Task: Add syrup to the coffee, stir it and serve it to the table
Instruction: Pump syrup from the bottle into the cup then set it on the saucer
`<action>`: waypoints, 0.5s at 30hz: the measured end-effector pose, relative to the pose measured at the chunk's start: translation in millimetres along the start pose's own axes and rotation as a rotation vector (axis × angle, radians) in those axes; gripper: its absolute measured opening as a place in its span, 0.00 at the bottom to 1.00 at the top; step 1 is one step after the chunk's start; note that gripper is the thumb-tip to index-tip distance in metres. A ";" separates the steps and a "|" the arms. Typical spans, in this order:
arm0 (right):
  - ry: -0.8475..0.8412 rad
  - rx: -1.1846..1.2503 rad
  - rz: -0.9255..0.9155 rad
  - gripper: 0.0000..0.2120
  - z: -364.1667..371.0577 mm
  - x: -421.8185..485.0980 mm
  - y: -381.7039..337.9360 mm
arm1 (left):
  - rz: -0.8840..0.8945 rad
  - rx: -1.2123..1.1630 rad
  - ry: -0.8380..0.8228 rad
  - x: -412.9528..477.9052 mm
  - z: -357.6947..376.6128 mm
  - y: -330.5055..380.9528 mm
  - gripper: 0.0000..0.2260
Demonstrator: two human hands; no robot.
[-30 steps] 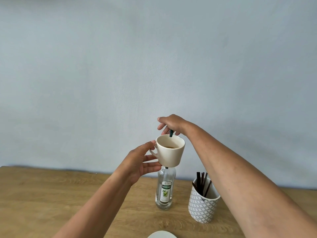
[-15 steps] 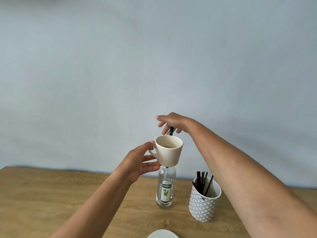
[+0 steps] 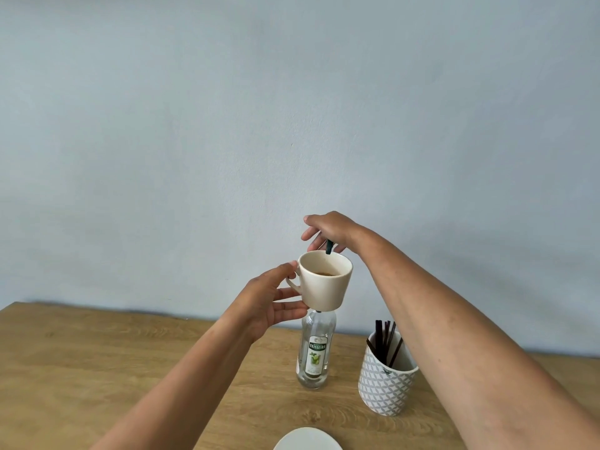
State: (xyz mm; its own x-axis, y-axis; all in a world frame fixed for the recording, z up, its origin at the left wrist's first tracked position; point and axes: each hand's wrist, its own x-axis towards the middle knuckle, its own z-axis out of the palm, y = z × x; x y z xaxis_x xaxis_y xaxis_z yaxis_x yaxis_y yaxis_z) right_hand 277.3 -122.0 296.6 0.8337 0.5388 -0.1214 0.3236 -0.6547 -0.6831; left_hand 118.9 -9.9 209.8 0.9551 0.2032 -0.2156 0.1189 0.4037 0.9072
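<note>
Cream mug (image 3: 324, 282) held up above wooden table (image 3: 97, 368). I see left hand (image 3: 271, 302) gripping it by handle at its 9 o'clock, thumb at rim. Brown coffee (image 3: 324, 273) sits low inside. At mug's 12 o'clock, right hand (image 3: 328, 229) pinches dark green stirrer (image 3: 329, 246), lower end dipping behind far rim. Upright syrup bottle (image 3: 315, 355) on table at mug's 6 o'clock. At bottle's 3 o'clock, patterned cup (image 3: 386, 388) with dark sticks (image 3: 384, 339), near but apart. White saucer (image 3: 308, 440) at 6 o'clock frame edge, cut off.
</note>
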 end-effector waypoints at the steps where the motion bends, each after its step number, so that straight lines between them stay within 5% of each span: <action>1: 0.002 -0.004 0.003 0.21 0.0 -0.2 -0.7 | 0.001 -0.001 0.001 0.0 -0.1 -0.1 0.10; 15: 0.223 0.288 -0.057 0.30 -8.3 -30.9 8.2 | 0.017 0.024 -0.007 -9.5 -2.0 -5.8 0.07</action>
State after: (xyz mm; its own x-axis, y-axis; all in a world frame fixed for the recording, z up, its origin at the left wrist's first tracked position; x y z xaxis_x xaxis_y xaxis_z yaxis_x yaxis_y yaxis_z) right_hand 257.9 -148.4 300.7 0.9051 0.4208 0.0612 0.2598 -0.4334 -0.8629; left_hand 108.6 -12.4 205.8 0.9591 0.2033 -0.1970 0.1086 0.3785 0.9192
